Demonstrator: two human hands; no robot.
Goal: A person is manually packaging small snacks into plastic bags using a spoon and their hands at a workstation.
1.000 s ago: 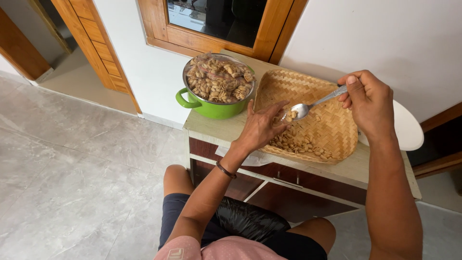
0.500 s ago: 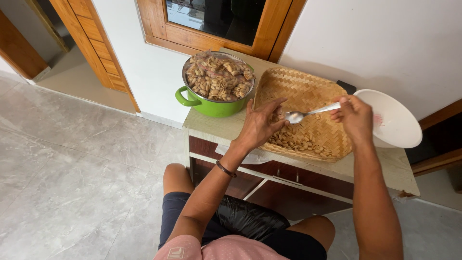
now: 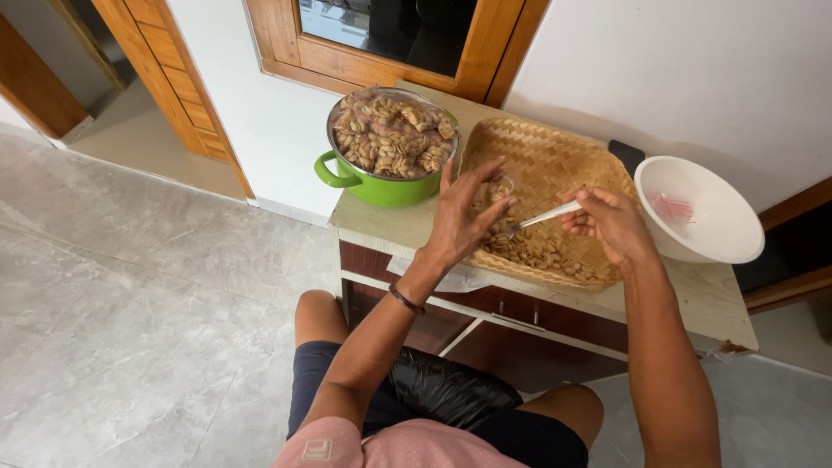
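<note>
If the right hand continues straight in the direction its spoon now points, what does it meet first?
The right hand points its spoon left and slightly down, so it would probably meet the loose peanuts in the woven tray first, then the left hand; depth is unclear.
</note>
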